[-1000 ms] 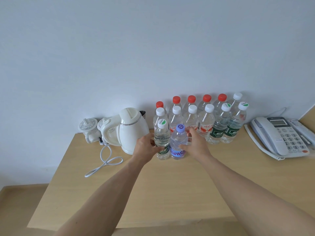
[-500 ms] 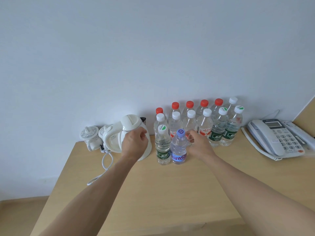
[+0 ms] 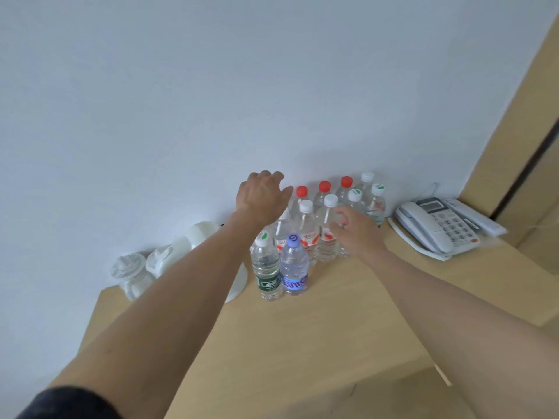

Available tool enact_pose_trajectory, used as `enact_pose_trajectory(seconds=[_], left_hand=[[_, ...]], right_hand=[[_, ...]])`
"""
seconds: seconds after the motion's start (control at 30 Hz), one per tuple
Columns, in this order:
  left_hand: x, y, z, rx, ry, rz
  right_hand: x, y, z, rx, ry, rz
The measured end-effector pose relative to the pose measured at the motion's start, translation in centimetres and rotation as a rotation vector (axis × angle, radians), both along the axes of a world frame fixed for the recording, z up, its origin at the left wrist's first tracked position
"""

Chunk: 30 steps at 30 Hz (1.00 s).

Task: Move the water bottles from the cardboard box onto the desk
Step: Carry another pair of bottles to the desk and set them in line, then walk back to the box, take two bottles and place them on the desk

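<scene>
Several water bottles stand upright on the wooden desk [image 3: 332,322] against the wall: red-capped ones [image 3: 324,193] at the back, white-capped ones [image 3: 306,225] in front. Nearest me stand a green-labelled bottle [image 3: 266,267] and a purple-capped bottle [image 3: 294,266] side by side. My left hand [image 3: 261,196] hovers above the left end of the back rows, fingers relaxed, holding nothing. My right hand [image 3: 357,228] is raised in front of the white-capped bottles with loosely curled fingers, gripping nothing. The cardboard box is out of view.
A white electric kettle [image 3: 202,237], partly hidden by my left forearm, sits left of the bottles, with two white lidded cups [image 3: 130,273] beside it. A grey desk phone [image 3: 435,225] lies at the right. A wooden panel [image 3: 514,140] rises at the far right.
My left hand rose from beside the kettle to above the back bottles. My right hand left the purple-capped bottle and moved right and back. The view tilted upward.
</scene>
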<state>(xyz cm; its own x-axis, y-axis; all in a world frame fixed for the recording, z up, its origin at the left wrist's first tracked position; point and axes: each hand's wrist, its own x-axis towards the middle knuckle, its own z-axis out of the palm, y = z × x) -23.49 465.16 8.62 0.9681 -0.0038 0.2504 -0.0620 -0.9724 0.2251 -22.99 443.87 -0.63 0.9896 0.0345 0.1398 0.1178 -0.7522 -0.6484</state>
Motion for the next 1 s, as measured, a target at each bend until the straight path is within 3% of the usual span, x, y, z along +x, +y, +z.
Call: enact_pose_trajectory(seconds=[0.47,1.0], left_hand=[[0.6,-23.9,-2.5,0.2,0.093,-0.498],[-15.5,-61.8,-5.7,0.29,0.163,-0.985]], right_hand=[[-8.1,-20.5,1.5,-0.078,0.023,-0.46],[-30.5,-51.3,1.5,-0.087,0.111,-0.958]])
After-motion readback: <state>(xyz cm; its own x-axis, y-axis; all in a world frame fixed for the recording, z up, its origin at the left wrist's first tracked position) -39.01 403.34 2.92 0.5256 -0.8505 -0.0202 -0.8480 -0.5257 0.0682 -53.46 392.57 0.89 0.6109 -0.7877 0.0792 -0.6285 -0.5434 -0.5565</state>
